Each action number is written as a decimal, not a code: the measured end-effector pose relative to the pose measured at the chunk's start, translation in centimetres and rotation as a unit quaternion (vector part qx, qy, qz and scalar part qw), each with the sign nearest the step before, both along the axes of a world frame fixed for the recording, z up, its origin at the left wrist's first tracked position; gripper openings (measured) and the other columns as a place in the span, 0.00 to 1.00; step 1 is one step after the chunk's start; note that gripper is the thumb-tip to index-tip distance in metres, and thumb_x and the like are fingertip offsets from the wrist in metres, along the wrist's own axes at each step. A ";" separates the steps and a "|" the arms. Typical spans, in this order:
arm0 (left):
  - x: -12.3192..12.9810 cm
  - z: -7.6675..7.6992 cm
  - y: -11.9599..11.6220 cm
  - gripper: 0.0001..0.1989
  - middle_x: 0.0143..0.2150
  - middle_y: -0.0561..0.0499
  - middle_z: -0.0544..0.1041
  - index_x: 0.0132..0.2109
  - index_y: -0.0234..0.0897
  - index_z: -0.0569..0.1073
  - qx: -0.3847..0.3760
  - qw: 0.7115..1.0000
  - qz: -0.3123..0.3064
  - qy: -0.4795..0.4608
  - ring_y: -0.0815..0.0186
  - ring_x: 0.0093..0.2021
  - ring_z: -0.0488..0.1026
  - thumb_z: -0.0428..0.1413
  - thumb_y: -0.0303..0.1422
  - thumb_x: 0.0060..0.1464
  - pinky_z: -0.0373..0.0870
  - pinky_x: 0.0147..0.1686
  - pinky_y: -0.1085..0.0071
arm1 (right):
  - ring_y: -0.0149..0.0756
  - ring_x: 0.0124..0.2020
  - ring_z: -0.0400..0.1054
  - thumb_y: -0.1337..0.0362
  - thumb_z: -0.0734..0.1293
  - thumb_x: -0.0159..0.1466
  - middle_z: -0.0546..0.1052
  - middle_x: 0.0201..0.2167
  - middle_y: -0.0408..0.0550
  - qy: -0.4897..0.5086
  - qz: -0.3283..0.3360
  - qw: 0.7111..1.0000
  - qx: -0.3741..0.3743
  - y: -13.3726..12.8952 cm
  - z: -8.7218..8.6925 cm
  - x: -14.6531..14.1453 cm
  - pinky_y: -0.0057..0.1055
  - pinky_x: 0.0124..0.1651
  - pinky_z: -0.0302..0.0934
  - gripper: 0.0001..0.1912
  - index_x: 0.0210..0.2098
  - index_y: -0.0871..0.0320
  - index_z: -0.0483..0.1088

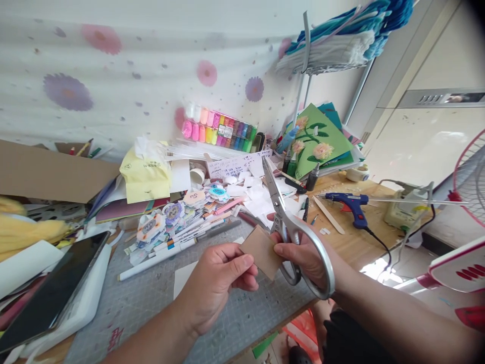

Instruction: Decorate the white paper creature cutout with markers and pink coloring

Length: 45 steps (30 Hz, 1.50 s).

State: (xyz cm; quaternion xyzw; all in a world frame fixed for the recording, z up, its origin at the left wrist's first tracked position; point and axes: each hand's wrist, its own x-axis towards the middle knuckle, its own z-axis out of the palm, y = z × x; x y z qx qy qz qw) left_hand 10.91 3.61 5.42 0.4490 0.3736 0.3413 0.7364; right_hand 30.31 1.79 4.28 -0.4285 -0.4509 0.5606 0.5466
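Between my two hands is a small brown piece of cardboard [261,252], held above the grey cutting mat [144,298]. My left hand [229,273] pinches its left corner between thumb and fingers. With thumb and fingers my right hand [303,253] grips the right edge of the same piece. Large silver scissors [279,205] also hang in my right hand, blades pointing up and away, handle loops around and below the fingers. The blades look closed or nearly so. A white paper sheet [184,279] lies on the mat behind my left wrist.
Markers [162,260] and paper cutouts [174,213] are heaped behind the hands. A blue glue gun [354,205] lies on the wooden table at right, near a wooden stick [329,215]. A tablet [56,288] leans at left; a fan [473,177] stands far right.
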 end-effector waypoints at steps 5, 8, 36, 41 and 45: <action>-0.1 0.0 -0.1 0.13 0.25 0.52 0.76 0.26 0.32 0.75 0.010 1.000 -0.007 0.008 0.72 0.22 0.73 0.66 0.38 0.46 0.68 0.25 0.77 | 0.28 0.26 0.62 0.64 0.73 0.50 0.70 0.28 0.40 -0.003 -0.006 1.000 0.001 -0.1 0.1 -0.1 0.25 0.29 0.56 0.15 0.34 0.58 0.67; -0.1 0.1 -0.2 0.13 0.25 0.52 0.76 0.26 0.32 0.75 0.015 1.000 -0.007 0.011 0.72 0.22 0.73 0.66 0.38 0.45 0.68 0.25 0.77 | 0.28 0.26 0.62 0.64 0.73 0.48 0.70 0.27 0.40 0.000 -0.018 1.000 -0.005 -0.1 0.4 -0.3 0.25 0.28 0.56 0.16 0.34 0.58 0.66; 0.1 0.4 -0.5 0.07 0.24 0.53 0.74 0.31 0.34 0.71 0.026 0.996 -0.056 0.062 0.71 0.23 0.70 0.58 0.34 0.50 0.69 0.26 0.74 | 0.29 0.24 0.61 0.69 0.68 0.49 0.69 0.26 0.38 -0.107 0.008 0.994 0.003 -0.4 1.1 -0.3 0.25 0.25 0.55 0.18 0.40 0.56 0.66; -0.2 0.0 -0.6 0.12 0.23 0.52 0.73 0.34 0.36 0.71 -0.005 0.994 -0.100 0.051 0.70 0.21 0.68 0.59 0.41 0.49 0.67 0.22 0.75 | 0.28 0.23 0.62 0.75 0.65 0.50 0.70 0.26 0.37 -0.183 0.053 0.982 0.009 -0.7 1.9 -0.6 0.24 0.24 0.56 0.17 0.38 0.55 0.65; -0.3 -0.2 -0.7 0.19 0.22 0.52 0.71 0.33 0.35 0.73 -0.011 0.989 -0.126 0.077 0.71 0.19 0.65 0.61 0.48 0.47 0.63 0.18 0.76 | 0.30 0.24 0.65 0.78 0.64 0.46 0.70 0.23 0.37 -0.226 0.061 0.972 0.010 -0.9 2.3 -1.7 0.25 0.25 0.58 0.17 0.34 0.55 0.64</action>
